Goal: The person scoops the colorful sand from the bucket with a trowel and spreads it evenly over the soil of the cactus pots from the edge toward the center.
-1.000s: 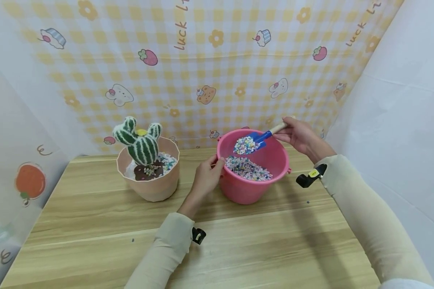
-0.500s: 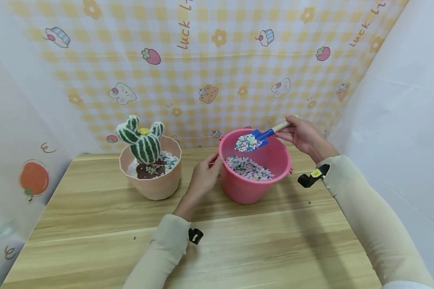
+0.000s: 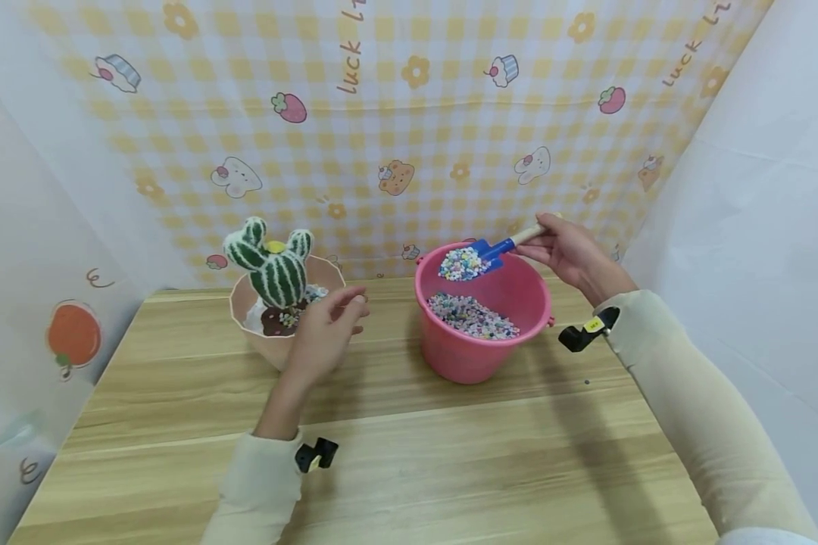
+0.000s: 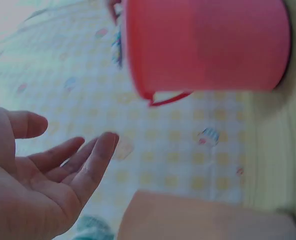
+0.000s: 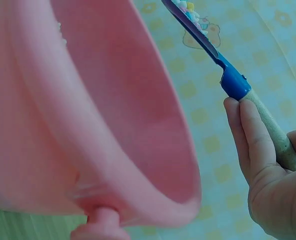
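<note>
My right hand (image 3: 568,253) grips the wooden handle of a small blue shovel (image 3: 501,248), whose blade is heaped with pastel pebbles (image 3: 463,264). The shovel hangs over the mouth of a pink bucket (image 3: 460,356), which holds more small pebbles (image 3: 470,316). In the right wrist view the fingers (image 5: 258,135) lie along the handle. My left hand (image 3: 323,333), holding nothing, is in front of a beige flowerpot (image 3: 266,347) and hides part of it. Its fingers (image 4: 95,167) are loosely bent in the left wrist view. A knitted cactus (image 3: 278,278) stands in the pot among brown soil and pebbles.
Both containers stand on a wood-grain table (image 3: 450,462), the pot left of the bucket. Behind them hangs a yellow checked cloth (image 3: 436,136). White sheets close off the left and right sides. A tiny dark pebble (image 3: 587,382) lies right of the bucket.
My left hand has let go of the bucket's rim and moved left to the flowerpot. The loaded shovel stays over the bucket, almost unmoved. The head view has shifted slightly.
</note>
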{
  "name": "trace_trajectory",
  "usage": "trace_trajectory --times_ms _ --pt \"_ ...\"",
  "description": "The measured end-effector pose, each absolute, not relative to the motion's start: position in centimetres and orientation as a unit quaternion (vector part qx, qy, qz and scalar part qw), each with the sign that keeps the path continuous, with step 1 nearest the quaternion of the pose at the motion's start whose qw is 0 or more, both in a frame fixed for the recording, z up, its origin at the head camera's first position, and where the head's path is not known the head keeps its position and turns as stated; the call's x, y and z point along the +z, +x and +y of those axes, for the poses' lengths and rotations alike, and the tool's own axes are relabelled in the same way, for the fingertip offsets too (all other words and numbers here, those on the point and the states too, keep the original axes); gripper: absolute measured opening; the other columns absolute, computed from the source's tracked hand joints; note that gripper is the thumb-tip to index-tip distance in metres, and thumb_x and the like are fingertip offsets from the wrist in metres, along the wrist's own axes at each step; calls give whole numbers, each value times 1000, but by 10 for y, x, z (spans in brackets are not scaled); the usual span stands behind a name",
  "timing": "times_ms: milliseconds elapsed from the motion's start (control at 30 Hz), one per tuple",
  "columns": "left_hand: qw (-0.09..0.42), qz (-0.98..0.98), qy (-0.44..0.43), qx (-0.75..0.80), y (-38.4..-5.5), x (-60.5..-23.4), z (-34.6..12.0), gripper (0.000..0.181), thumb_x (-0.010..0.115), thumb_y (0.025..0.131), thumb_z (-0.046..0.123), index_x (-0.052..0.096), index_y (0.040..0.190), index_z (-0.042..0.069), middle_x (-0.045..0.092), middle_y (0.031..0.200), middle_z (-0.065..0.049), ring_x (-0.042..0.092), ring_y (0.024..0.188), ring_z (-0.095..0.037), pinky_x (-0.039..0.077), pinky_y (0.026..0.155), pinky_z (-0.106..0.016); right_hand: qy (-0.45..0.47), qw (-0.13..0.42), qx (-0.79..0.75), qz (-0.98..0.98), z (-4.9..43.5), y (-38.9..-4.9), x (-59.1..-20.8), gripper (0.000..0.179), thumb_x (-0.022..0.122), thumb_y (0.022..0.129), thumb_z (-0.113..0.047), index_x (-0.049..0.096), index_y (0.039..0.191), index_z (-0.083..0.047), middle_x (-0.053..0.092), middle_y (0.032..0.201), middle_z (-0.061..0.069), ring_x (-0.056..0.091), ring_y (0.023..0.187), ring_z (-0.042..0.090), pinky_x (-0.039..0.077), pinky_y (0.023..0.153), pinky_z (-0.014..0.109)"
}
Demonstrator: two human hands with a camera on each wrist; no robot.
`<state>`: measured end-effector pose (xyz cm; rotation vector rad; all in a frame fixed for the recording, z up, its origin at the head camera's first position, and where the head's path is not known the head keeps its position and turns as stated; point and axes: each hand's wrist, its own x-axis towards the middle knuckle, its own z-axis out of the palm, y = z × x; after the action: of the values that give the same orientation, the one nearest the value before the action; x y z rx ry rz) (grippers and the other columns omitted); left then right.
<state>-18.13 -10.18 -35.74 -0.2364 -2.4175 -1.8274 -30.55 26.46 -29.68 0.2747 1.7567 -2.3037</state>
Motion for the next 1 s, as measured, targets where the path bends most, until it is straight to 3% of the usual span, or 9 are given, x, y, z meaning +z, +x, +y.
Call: trace_trajectory --times_ms 167,267,400,500,600,667,767,900,1000 --pt "75 -785 -85 -609 -168 -351 -131 34 49 104 18 63 124 -5 68 114 -24 71 94 -23 61 75 -28 100 115 -789 595 260 -305 -294 26 50 104 -30 50 113 -6 73 87 15 75 83 24 59 83 30" --pt "113 -763 -58 -633 -160 -347 -148 34 51 104 20 65 117 -8 73 101 -14 73 83 -15 61 70 -26 105 112 -788 596 256 -306 -293 27 50 104 -30 50 115 -6 72 87 14 75 82 24 59 83 30" --pt "221 -703 17 -676 -153 -348 -171 30 53 102 18 71 102 -5 75 81 0 72 68 -9 59 58 -22 105 112 -789 595 249 -306 -290 29 51 103 -30 49 118 -5 72 87 14 75 83 24 59 83 31" --pt "317 -652 72 -685 -152 -352 -187 28 52 101 14 74 89 0 73 74 0 70 61 -9 54 49 -18 106 113 -791 591 245 -307 -289 28 52 103 -30 51 116 -5 72 87 14 75 83 25 59 83 32" --pt "372 -635 126 -665 -156 -361 -202 28 52 100 13 73 84 6 72 75 3 69 63 -7 52 47 -15 111 114 -794 587 241 -308 -288 26 52 103 -30 53 113 -5 72 86 15 75 83 25 60 82 32" --pt "371 -653 164 -640 -160 -367 -210 24 52 100 15 73 89 8 70 79 8 69 69 -4 51 50 -12 115 116 -797 582 238 -309 -288 25 52 103 -30 54 111 -6 73 86 15 75 82 26 60 82 32" --pt "316 -709 213 -594 -168 -377 -219 24 51 101 19 72 106 7 67 91 10 63 76 0 50 56 -8 119 117 -800 576 232 -311 -287 24 52 103 -29 54 109 -5 73 85 16 75 81 27 60 81 33" --pt "208 -785 229 -537 -177 -388 -226 41 46 102 27 60 134 6 65 121 -6 58 93 -4 45 66 -8 122 121 -801 573 225 -311 -287 23 52 103 -28 53 109 -6 72 85 15 75 81 27 60 81 33" --pt "158 -811 221 -519 -183 -391 -229 49 42 102 32 53 143 7 59 136 -13 56 100 -9 41 68 -9 120 122 -803 572 220 -312 -286 23 52 103 -28 54 108 -6 72 84 16 75 80 27 60 80 34"
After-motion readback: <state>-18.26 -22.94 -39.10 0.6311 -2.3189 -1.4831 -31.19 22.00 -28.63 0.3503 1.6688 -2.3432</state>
